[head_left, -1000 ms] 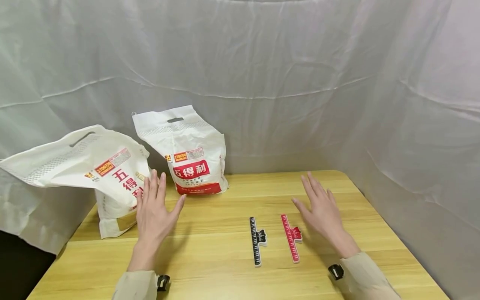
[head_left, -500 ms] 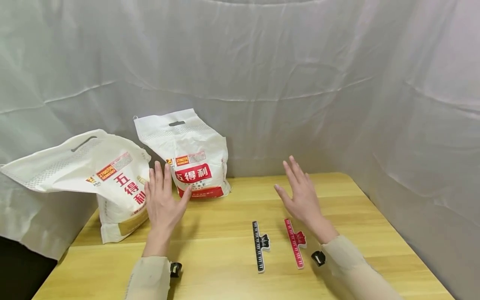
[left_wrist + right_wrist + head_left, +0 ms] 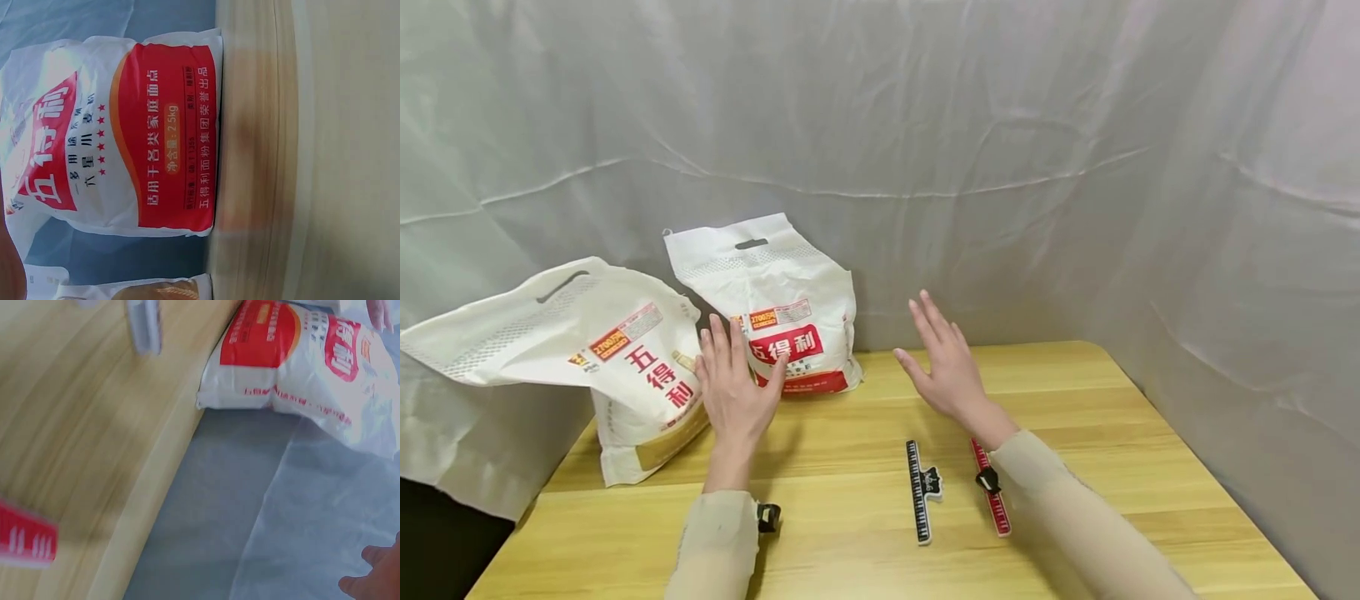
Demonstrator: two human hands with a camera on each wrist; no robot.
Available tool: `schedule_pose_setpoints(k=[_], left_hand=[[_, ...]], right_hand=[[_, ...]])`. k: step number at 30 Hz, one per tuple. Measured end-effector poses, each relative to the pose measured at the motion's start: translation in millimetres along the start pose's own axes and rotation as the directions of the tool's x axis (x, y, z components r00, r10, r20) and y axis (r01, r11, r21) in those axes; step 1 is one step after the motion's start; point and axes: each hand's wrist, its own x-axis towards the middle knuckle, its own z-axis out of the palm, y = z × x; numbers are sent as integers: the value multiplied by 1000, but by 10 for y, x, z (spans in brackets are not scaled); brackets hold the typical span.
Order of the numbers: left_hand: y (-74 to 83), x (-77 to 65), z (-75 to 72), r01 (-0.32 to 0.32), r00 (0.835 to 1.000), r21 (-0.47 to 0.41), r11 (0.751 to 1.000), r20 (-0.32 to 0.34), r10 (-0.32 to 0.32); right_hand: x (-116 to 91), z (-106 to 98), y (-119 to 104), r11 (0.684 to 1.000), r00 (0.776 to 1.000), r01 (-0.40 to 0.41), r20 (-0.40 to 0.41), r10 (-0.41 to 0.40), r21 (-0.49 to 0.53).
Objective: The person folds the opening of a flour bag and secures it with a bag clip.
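Observation:
My left hand (image 3: 739, 404) hovers over the table with straight, spread fingers, in front of two white flour bags. The near left bag (image 3: 598, 312) leans over with its handle top folded out to the left. Behind it stands the other bag (image 3: 808, 287), upright with a red label; its red front (image 3: 169, 137) fills much of the left wrist view. My right hand (image 3: 951, 379) is raised beyond two piano-key clips, fingers extended, holding nothing. The black clip (image 3: 919, 492) lies flat. The red clip (image 3: 998, 512) is partly hidden by the right wrist's black camera (image 3: 988, 480).
A wooden table (image 3: 850, 550) carries everything. Grey cloth (image 3: 1000, 208) hangs behind it and along the right side. The far table edge (image 3: 169, 469) runs diagonally through the right wrist view.
My right hand has moved left and farther out, from the right of the red clip to beyond the clips. My left hand has shifted slightly right. The bags and clips stay put.

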Motion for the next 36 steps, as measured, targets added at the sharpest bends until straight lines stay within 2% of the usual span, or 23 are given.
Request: schedule_pose_setpoints(k=[3, 9, 14, 18, 25, 29, 36], left_hand=[[-12, 33, 43, 1, 1000, 0, 1000, -12, -1], [-65, 133, 150, -11, 997, -12, 1000, -78, 10], [-85, 197, 208, -5, 996, -37, 999, -85, 1], [-103, 219, 226, 16, 998, -25, 1000, -58, -17], [-132, 202, 240, 60, 996, -6, 998, 63, -59], [-154, 169, 241, 65, 992, -38, 997, 113, -60], [-204, 161, 249, 52, 988, -57, 997, 149, -43]], right_hand=[[70, 91, -76, 1000, 1000, 13, 17, -14, 9], [193, 304, -213, 1000, 998, 22, 63, -22, 1], [279, 470, -299, 1000, 996, 13, 85, -14, 8], [363, 599, -351, 999, 995, 7, 99, -11, 35], [489, 849, -392, 998, 994, -7, 106, 1, 57], [518, 982, -391, 998, 994, -11, 109, 4, 61], [526, 1165, -367, 995, 996, 28, 86, -36, 94]])
